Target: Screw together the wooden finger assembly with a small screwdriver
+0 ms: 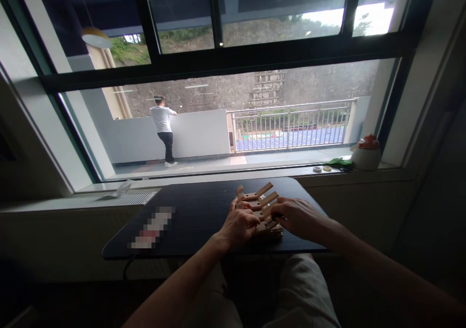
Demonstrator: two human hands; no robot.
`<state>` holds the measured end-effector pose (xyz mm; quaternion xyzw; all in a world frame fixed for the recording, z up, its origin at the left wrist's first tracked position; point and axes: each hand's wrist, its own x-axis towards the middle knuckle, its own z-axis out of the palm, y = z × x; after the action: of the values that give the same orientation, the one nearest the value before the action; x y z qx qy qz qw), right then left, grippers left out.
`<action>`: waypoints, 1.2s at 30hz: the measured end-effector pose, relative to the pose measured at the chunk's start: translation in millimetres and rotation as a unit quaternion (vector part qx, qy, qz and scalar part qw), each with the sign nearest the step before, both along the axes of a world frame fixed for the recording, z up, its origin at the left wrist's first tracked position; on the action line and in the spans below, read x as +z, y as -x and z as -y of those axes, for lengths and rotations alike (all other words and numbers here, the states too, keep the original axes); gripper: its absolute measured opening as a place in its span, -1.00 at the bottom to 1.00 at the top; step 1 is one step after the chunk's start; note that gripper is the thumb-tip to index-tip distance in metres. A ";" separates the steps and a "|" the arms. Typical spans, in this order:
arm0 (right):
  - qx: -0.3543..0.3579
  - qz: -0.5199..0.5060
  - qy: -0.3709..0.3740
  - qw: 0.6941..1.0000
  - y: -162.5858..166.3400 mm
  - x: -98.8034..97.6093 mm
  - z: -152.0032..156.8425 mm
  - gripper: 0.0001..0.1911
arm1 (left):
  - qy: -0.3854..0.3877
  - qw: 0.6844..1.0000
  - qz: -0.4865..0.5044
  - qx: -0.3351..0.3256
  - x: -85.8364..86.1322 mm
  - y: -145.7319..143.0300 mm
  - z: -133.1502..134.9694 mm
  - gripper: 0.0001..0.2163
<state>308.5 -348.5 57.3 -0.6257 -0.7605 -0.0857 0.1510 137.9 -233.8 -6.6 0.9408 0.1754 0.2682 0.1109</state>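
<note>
A slatted piece of light wood (257, 204) lies near the front edge of a small black table (204, 197). It has crossbars with dark dots, and several short slats stick up at an angle. My left hand (237, 222) grips its left side, fingers bent over the wood. On the other side my right hand (296, 215) is closed in a pinch beside the upright slats. Its fingertips hide what they hold; something small and dark shows near them. Below the hands, more stacked wood (273, 233) forms the lower part.
A pixelated, blurred-out item (152, 228) lies at the table's left. The window sill carries a white jug with an orange lid (367, 152), green leaves (338, 163) and tape rolls (317, 169). Clear plastic (122, 188) lies at left. Outside, a person (163, 126) stands by a wall.
</note>
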 end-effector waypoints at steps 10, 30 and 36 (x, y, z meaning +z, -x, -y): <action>0.048 -0.019 0.010 0.999 0.7 25.7 -5.8 -0.76 | -0.014 1.000 0.008 -0.003 4.1 5.7 6.0 -0.84; 0.106 0.042 0.017 0.993 20.3 25.4 -7.7 -0.74 | 0.013 1.000 -0.014 0.023 4.0 4.6 3.7 -0.63; 0.124 0.050 0.043 0.990 21.6 29.7 -10.1 -0.74 | 0.024 1.000 -0.001 0.013 0.6 2.2 0.9 -0.65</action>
<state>286.8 -338.4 87.0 -0.5271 -0.8420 -0.0648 0.0951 135.7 -234.7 -6.1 0.9358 0.1938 0.2645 0.1295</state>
